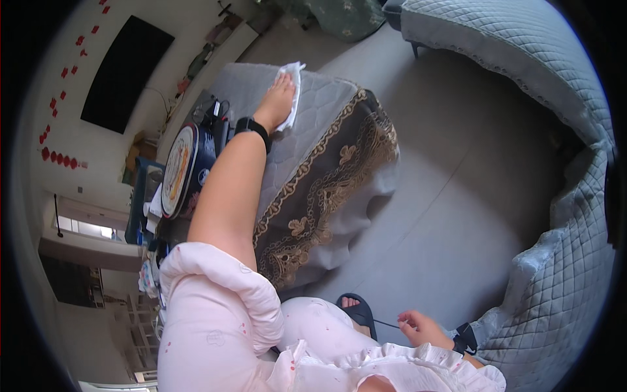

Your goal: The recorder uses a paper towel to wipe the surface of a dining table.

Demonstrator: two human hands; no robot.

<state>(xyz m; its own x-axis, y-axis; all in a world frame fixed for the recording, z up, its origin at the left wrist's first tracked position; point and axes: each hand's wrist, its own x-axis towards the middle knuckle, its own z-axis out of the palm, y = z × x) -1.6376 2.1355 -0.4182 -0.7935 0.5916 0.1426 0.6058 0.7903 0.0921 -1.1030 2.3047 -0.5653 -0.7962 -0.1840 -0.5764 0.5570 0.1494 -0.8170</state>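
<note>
My left hand (279, 100) is stretched far out, with a black band on its wrist. It lies flat on a folded white cloth (295, 81), pressing it against the grey quilted cover of a table (318, 105). A dark border with gold embroidery (325, 196) hangs down the table's side. My right hand (420, 329) is low at the right, near my body, with its fingers loosely bent. A black strap circles that wrist. A thin dark line on the floor side meets its fingertips; what it is cannot be made out.
A round decorated tin (179, 171) stands on the table beside my left forearm, with dark cable-like items (213, 117) behind it. A quilted sofa (543, 304) curves along the right. My foot in a black slipper (361, 313) rests on the grey floor (441, 196). A television (127, 73) hangs on the wall.
</note>
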